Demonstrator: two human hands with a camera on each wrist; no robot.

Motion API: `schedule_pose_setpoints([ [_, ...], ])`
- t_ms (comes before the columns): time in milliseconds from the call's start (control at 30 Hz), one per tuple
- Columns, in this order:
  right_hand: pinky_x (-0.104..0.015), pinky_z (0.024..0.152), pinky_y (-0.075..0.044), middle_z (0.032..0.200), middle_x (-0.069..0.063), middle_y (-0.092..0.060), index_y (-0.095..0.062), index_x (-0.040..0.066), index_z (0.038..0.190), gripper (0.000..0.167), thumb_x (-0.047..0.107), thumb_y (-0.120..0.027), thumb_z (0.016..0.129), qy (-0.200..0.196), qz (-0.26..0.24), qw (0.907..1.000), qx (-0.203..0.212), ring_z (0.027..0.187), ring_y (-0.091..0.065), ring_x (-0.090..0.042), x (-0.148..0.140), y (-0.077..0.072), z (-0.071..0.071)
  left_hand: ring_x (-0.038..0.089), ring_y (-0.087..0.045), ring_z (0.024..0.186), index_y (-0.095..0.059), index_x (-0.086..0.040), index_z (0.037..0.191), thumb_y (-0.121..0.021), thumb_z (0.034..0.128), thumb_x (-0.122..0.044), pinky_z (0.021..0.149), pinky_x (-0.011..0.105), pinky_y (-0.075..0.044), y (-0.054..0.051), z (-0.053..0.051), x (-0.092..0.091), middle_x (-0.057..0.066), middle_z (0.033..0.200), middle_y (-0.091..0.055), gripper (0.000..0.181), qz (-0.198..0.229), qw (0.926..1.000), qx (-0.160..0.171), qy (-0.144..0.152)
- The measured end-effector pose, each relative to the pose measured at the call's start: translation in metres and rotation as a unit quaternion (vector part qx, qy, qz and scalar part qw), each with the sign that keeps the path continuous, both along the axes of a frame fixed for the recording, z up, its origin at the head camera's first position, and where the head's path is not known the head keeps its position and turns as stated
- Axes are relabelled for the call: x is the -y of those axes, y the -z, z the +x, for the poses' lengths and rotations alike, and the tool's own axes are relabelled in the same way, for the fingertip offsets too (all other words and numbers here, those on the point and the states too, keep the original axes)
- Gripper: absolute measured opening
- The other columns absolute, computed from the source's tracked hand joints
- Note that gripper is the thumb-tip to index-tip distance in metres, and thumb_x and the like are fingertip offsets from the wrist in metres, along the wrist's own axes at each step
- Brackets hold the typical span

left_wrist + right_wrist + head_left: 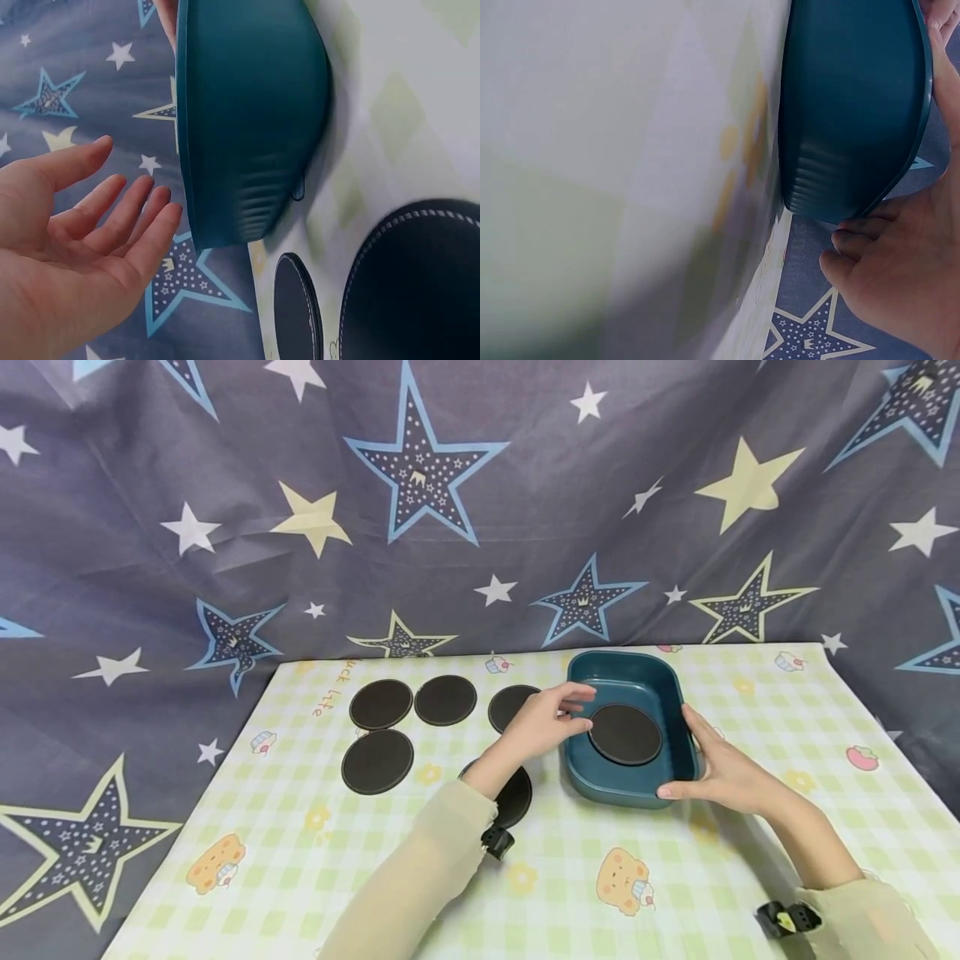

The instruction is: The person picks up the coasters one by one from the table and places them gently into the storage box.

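A teal basin stands on the cloth, with a round black disc lying inside it. My left hand hovers over the basin's left rim, its fingers loosely bent and holding nothing. In the left wrist view, that hand is beside the basin wall with a gap between them. My right hand grips the basin's right side, thumb at the near rim and fingers along the side. In the right wrist view, the fingers of the right hand touch the basin.
Left of the basin, several black discs lie flat: two at the back, a third partly behind my left hand, one nearer, and another partly under my left wrist. A starry grey curtain hangs behind the checked tablecloth.
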State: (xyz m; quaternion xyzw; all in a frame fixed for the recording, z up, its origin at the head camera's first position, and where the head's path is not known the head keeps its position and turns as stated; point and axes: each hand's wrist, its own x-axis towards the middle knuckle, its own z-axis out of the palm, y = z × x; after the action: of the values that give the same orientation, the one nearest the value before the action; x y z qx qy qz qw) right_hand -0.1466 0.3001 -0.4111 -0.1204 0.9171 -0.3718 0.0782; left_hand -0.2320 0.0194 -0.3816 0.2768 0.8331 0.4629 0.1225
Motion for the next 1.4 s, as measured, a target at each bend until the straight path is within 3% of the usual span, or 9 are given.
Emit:
schedule_pose_setpoints([
  [267,-0.077,0.111,-0.021,0.165,-0.029,0.002,0.007,0.002,0.159,0.128,0.036,-0.085,0.077,0.002,0.003,1.0000,0.002,0.149,-0.006,-0.055,-0.002,0.001,-0.001,0.023,-0.061,0.126,-0.059,-0.012,0.137,-0.068,0.0948,-0.012,0.107,0.032,-0.052,0.000,0.005,0.013,0.007,0.139,-0.063,0.043,0.013,0.9999,0.003,0.000],
  [667,-0.077,0.111,-0.020,0.165,-0.029,0.002,0.007,0.002,0.159,0.128,0.036,-0.085,0.077,0.000,-0.001,1.0000,-0.001,0.149,-0.006,-0.054,-0.001,0.000,-0.001,0.026,-0.060,0.127,-0.060,-0.009,0.136,-0.068,0.0946,-0.012,0.109,0.038,-0.051,0.000,0.012,0.047,0.008,0.138,-0.062,0.042,0.020,0.9995,-0.002,-0.026],
  [1100,-0.077,0.112,-0.020,0.165,-0.028,0.003,0.007,0.003,0.159,0.128,0.036,-0.085,0.077,0.004,0.002,1.0000,0.003,0.150,-0.006,-0.054,-0.001,0.001,-0.001,0.031,-0.058,0.127,-0.059,-0.010,0.136,-0.067,0.0947,-0.011,0.109,0.049,-0.049,0.015,0.017,0.084,0.011,0.139,-0.061,0.042,0.021,0.9992,0.006,-0.034],
  [1400,-0.077,0.111,-0.020,0.166,-0.028,0.003,0.008,0.004,0.159,0.129,0.037,-0.085,0.077,0.005,0.002,1.0000,0.005,0.150,-0.006,-0.054,0.000,0.001,0.000,0.034,-0.055,0.132,-0.058,-0.007,0.137,-0.067,0.0949,-0.012,0.112,0.047,-0.048,0.024,0.018,0.103,0.012,0.141,-0.059,0.043,0.008,0.9991,0.025,-0.033],
])
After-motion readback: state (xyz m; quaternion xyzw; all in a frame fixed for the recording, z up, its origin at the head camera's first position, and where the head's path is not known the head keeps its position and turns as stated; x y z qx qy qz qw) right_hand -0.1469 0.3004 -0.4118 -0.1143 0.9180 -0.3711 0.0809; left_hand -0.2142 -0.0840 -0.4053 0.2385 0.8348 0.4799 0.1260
